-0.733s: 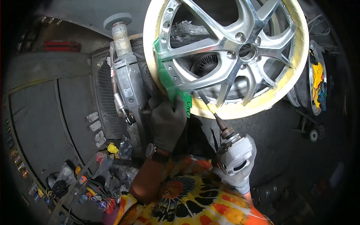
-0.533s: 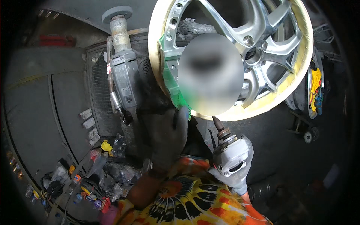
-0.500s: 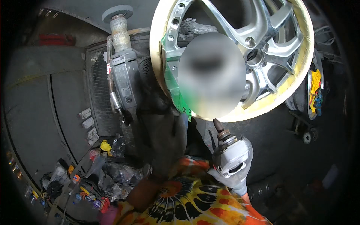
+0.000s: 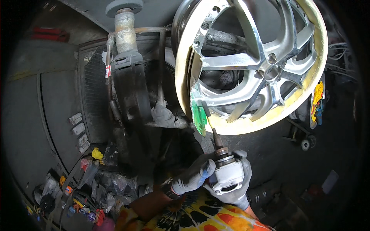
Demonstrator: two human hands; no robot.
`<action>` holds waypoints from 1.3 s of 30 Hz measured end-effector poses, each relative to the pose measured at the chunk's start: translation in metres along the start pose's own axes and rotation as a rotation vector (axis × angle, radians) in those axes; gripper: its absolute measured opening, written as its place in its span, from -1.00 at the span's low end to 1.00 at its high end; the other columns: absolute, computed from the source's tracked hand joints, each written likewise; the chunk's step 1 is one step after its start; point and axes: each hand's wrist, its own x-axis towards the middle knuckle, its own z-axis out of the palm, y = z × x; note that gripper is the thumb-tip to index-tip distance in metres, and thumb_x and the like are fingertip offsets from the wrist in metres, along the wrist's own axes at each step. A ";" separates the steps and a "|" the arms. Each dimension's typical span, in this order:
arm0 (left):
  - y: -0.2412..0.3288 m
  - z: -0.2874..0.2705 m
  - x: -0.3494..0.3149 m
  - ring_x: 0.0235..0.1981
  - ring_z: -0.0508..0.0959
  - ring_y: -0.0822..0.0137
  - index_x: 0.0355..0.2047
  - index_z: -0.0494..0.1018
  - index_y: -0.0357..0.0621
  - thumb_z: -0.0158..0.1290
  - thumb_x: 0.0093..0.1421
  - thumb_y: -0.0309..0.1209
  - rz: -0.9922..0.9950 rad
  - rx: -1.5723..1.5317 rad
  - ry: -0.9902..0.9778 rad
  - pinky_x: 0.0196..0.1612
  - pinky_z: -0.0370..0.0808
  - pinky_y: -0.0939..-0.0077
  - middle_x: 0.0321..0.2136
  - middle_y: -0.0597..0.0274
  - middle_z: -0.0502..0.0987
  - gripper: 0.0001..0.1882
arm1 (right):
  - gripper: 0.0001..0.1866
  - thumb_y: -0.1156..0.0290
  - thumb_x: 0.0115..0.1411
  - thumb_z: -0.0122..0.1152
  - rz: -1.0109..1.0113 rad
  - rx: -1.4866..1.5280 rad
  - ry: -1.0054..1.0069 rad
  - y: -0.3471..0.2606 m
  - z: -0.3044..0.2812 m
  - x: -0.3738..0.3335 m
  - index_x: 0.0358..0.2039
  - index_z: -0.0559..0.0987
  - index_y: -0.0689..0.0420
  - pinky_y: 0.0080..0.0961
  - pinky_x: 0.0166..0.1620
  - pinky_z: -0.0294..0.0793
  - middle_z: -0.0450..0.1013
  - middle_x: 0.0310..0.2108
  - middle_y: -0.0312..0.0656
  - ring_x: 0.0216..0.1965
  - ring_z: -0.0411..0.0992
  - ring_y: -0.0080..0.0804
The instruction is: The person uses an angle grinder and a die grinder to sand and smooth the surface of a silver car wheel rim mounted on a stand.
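Note:
My right hand, in a grey glove, wraps round the white body of a power grinder. From the other side my left hand, also gloved, closes on the grinder near its neck. A long tapered bit points up and away from the tool. Its tip overlaps the lower left edge of a silver alloy wheel, beside a strip of green tape; whether it touches I cannot tell. Pale yellow masking runs round the wheel's rim.
Left of the wheel stands a machine with a round grey wheel on a wrapped shaft. A metal frame is behind the alloy wheel. Bags and tools clutter the lower left. A small caster shows at right.
My left hand has come into clear view and onto the grinder. The bit has moved up to the wheel's lower left edge. In the picture the wheel sits further right.

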 end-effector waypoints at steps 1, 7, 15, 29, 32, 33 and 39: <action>-0.004 -0.006 -0.006 0.24 0.43 0.31 0.36 0.25 -0.31 -0.15 0.43 0.22 0.005 -0.005 0.004 0.33 0.29 0.35 0.21 0.11 0.47 -0.17 | 0.20 0.29 -0.16 0.74 -0.001 0.000 -0.008 -0.004 0.001 0.008 0.36 0.10 0.30 -0.09 0.15 0.46 0.31 0.16 0.11 0.08 0.46 -0.03; -0.002 -0.001 0.002 0.00 0.56 0.35 0.16 0.41 -0.37 -0.21 0.22 0.55 -0.047 0.166 0.155 0.11 0.48 0.37 -0.02 0.12 0.59 0.09 | 0.06 0.36 -0.19 0.70 0.131 0.056 -0.056 -0.005 0.002 0.010 0.29 0.24 0.20 -0.09 0.19 0.43 0.39 0.16 0.12 0.13 0.45 0.06; -0.007 -0.006 0.005 0.06 0.55 0.31 0.14 0.44 -0.38 -0.19 0.13 0.62 -0.059 0.164 0.066 0.14 0.46 0.36 0.03 0.08 0.57 0.16 | 0.01 0.40 -0.18 0.69 0.263 0.097 -0.101 -0.009 -0.003 0.002 0.27 0.29 0.19 -0.13 0.22 0.43 0.38 0.18 0.14 0.17 0.43 0.01; -0.011 -0.011 -0.010 0.07 0.54 0.36 0.23 0.38 -0.34 -0.32 0.37 0.40 -0.054 -0.293 0.082 0.18 0.43 0.46 0.10 0.11 0.54 -0.04 | 0.23 0.39 -0.12 0.69 0.365 0.214 -0.346 0.010 -0.004 -0.013 0.47 0.06 -0.01 0.09 0.24 0.33 0.29 0.26 0.24 0.23 0.36 0.21; -0.018 -0.014 -0.008 0.08 0.53 0.35 0.23 0.38 -0.34 -0.35 0.37 0.41 -0.016 -0.290 0.046 0.20 0.42 0.45 0.13 0.08 0.52 -0.03 | 0.24 0.37 -0.12 0.70 0.432 0.263 -0.396 0.018 -0.006 -0.019 0.48 0.05 -0.01 0.08 0.25 0.33 0.29 0.27 0.25 0.22 0.36 0.20; -0.015 -0.010 -0.005 0.08 0.53 0.35 0.23 0.38 -0.34 -0.35 0.37 0.41 -0.014 -0.296 0.045 0.20 0.42 0.45 0.13 0.08 0.52 -0.03 | 0.24 0.37 -0.12 0.70 0.434 0.258 -0.400 0.017 -0.008 -0.019 0.48 0.05 -0.01 0.08 0.25 0.33 0.29 0.27 0.25 0.22 0.36 0.20; -0.017 -0.006 0.008 0.07 0.56 0.32 0.22 0.37 -0.37 -0.19 0.17 0.56 -0.140 -0.192 0.120 0.14 0.52 0.35 0.07 0.07 0.56 0.14 | 0.09 0.42 -0.13 0.67 0.407 0.226 -0.322 0.014 -0.015 -0.005 0.37 0.20 0.11 0.02 0.23 0.36 0.34 0.21 0.15 0.19 0.38 0.14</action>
